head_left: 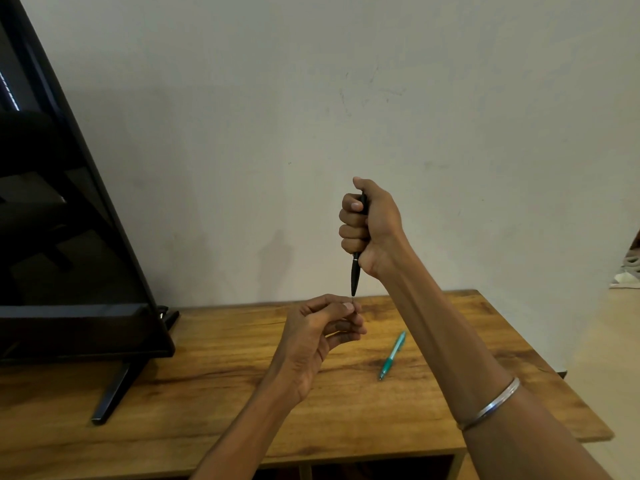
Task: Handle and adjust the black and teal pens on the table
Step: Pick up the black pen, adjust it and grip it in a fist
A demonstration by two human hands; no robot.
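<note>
Right hand: fist gripping black pen upright, frame centre
Left hand: fingertips pinching at pen tip
Teal pen: flat on table, lower centre, well inside right edge

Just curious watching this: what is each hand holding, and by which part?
The right hand grips the black pen in a fist around its upper barrel, tip down. The left hand pinches at its tip; the teal pen lies unheld.

Right hand fisted, left hand pinching.
</note>
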